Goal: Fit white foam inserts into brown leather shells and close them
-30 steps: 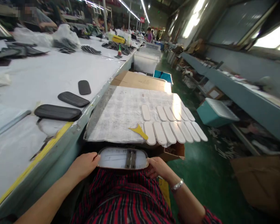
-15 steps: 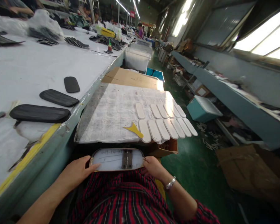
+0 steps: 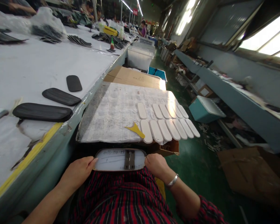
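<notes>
An oblong translucent white plate (image 3: 112, 160) with a dark rim, handwriting and a dark metal hinge (image 3: 129, 160) lies level above my lap. At its left end my left hand (image 3: 84, 166) pinches the rim between thumb and fingers. My right hand (image 3: 156, 165) grips the opposite end, its fingers curled round the edge. Just beyond the plate is a board covered in whitish sheeting (image 3: 107, 115). Several pale oval pieces (image 3: 146, 131) lie on it in two rows, beside a yellow forked scraper-like tool (image 3: 135, 129).
To the left, a long white-topped table (image 3: 37, 68) holds black oblong pieces (image 3: 43, 112) and a clear plastic bag (image 3: 45, 23). A cardboard box (image 3: 168, 147) sits under the board's right corner. On the right stand a teal bin (image 3: 204, 109) and a large carton (image 3: 249, 171).
My left thumb, which lay over the plate's face, has drawn back to its left end. My right fingers have curled more tightly at the other end. The view has shifted slightly.
</notes>
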Demonstrator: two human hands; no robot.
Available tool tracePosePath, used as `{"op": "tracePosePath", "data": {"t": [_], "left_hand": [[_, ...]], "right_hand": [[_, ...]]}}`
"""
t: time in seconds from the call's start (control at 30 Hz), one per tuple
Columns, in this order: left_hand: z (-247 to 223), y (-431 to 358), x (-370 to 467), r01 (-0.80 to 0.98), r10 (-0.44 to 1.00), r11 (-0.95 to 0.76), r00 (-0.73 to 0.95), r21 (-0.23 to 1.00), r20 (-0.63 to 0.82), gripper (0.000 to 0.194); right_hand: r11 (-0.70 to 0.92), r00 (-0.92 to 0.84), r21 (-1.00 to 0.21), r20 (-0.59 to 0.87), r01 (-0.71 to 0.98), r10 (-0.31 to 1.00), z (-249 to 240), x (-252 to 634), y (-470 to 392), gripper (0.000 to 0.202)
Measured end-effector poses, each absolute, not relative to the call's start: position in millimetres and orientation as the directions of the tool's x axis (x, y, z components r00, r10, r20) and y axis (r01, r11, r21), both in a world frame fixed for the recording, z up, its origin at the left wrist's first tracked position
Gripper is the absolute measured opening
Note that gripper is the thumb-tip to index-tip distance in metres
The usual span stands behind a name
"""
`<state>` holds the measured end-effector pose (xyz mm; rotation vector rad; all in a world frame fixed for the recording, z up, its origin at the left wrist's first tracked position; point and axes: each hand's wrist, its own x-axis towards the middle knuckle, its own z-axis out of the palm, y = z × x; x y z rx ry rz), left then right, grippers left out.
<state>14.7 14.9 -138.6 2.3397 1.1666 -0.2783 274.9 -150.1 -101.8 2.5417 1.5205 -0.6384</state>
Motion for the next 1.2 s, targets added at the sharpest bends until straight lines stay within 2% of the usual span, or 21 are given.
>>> {"op": "tracePosePath", "data": {"t": [0.03, 0.1, 0.17, 0.23, 0.3, 0.37, 0.43, 0.5, 0.57, 0.67, 0.73, 0.83, 0.87, 0.93, 1.0, 1.03, 1.1, 1.2], "left_hand": [[-137, 14, 14, 0.795, 0.690, -0.512, 0.607, 0.327, -0.395, 0.040], [-133, 11, 14, 0.788, 0.726, -0.549, 0.614, 0.278, -0.310, 0.039], [-127, 4, 19, 0.754, 0.759, -0.614, 0.645, 0.234, -0.085, 0.040], [-122, -8, 31, 0.647, 0.681, -0.730, 0.716, 0.221, 0.154, 0.046], [-119, -24, 51, 0.461, 0.511, -0.855, 0.827, 0.237, 0.234, 0.046], [-120, -43, 74, 0.269, 0.322, -0.927, 0.927, 0.260, 0.190, 0.047], [-126, -58, 95, 0.172, 0.207, -0.949, 0.972, 0.265, 0.110, 0.047], [-134, -68, 109, 0.153, 0.171, -0.957, 0.984, 0.247, 0.051, 0.040], [-140, -73, 116, 0.160, 0.170, -0.962, 0.985, 0.220, 0.027, 0.037], [-140, -74, 120, 0.166, 0.173, -0.962, 0.985, 0.216, 0.013, 0.040], [-135, -73, 120, 0.185, 0.191, -0.947, 0.982, 0.262, -0.003, 0.040], [-125, -61, 108, 0.177, 0.184, -0.867, 0.982, 0.466, -0.030, 0.035], [-123, -54, 99, 0.201, 0.229, -0.814, 0.973, 0.545, -0.018, 0.034], [-120, -35, 75, 0.353, 0.478, -0.667, 0.878, 0.656, 0.014, 0.033], [-120, -15, 46, 0.569, 0.777, -0.455, 0.629, 0.685, -0.007, 0.037], [-121, -6, 33, 0.644, 0.853, -0.350, 0.519, 0.680, -0.052, 0.040], [-123, 9, 14, 0.712, 0.858, -0.240, 0.473, 0.659, -0.198, 0.037], [-126, 21, 6, 0.721, 0.755, -0.227, 0.554, 0.654, -0.349, 0.024]], "right_hand": [[-0.499, 0.413, -0.118, -0.416, 0.859, 0.810, -104, 275, -149, 0.033], [-0.567, 0.398, -0.246, -0.502, 0.786, 0.768, -109, 278, -148, 0.031], [-0.659, 0.309, -0.407, -0.647, 0.632, 0.696, -114, 284, -150, 0.032], [-0.746, 0.162, -0.512, -0.768, 0.426, 0.620, -119, 290, -152, 0.037], [-0.774, 0.114, -0.544, -0.789, 0.325, 0.603, -123, 296, -154, 0.043], [-0.752, 0.166, -0.550, -0.756, 0.362, 0.633, -127, 299, -153, 0.047], [-0.676, 0.249, -0.515, -0.667, 0.527, 0.702, -129, 300, -149, 0.043], [-0.597, 0.265, -0.482, -0.591, 0.641, 0.762, -130, 301, -141, 0.035], [-0.562, 0.245, -0.469, -0.577, 0.681, 0.779, -129, 303, -134, 0.031], [-0.604, 0.214, -0.472, -0.646, 0.642, 0.733, -126, 307, -126, 0.033], [-0.635, 0.201, -0.472, -0.684, 0.611, 0.701, -122, 308, -127, 0.037], [-0.696, 0.132, -0.540, -0.738, 0.473, 0.662, -119, 307, -139, 0.050], [-0.721, 0.112, -0.562, -0.752, 0.404, 0.649, -120, 305, -145, 0.052], [-0.759, 0.124, -0.577, -0.765, 0.302, 0.631, -127, 300, -158, 0.048], [-0.767, 0.164, -0.570, -0.760, 0.297, 0.629, -137, 294, -167, 0.042], [-0.771, 0.175, -0.568, -0.760, 0.287, 0.625, -142, 291, -170, 0.039], [-0.778, 0.182, -0.570, -0.762, 0.265, 0.621, -150, 285, -172, 0.035], [-0.771, 0.205, -0.558, -0.752, 0.308, 0.626, -152, 281, -169, 0.038]]}}
